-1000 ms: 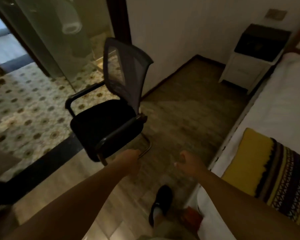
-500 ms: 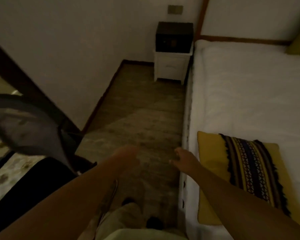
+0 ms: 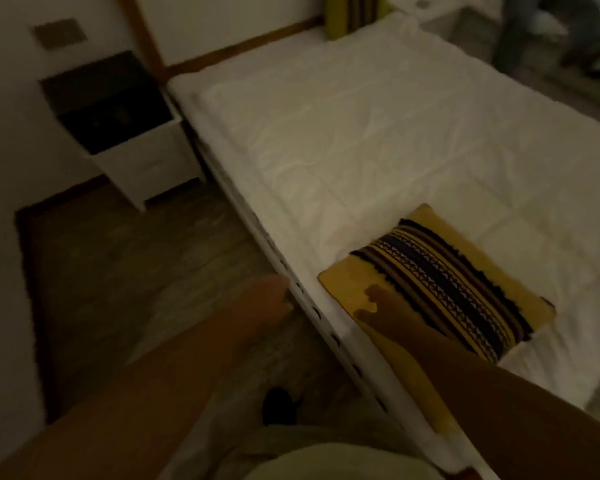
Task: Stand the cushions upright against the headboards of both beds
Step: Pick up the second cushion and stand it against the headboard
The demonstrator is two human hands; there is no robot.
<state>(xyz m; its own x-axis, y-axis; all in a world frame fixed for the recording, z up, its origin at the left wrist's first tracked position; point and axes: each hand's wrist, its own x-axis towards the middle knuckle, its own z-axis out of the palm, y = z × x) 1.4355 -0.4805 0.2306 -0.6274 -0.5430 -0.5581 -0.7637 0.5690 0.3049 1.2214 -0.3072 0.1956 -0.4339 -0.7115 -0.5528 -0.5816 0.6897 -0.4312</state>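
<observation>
**Reach for the flat cushion, nothing gripped**

Right hand: fingers loosely spread, empty, over the near yellow corner of the flat cushion; contact unclear in the blur. Left hand open, empty, beside the bed edge. Judgement: pinch both near corners, carry beyond the fingertips to the headboard, stand it beside the upright cushion.

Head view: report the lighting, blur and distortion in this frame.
Head view: dim, warm light; only the white bed reads bright. Motion blur smears everything, worst at the left hand and top right corner. Wide-angle tilt slants the bed edge and nightstand. The right hand is a dark shape over the flat cushion; contact unclear.
</observation>
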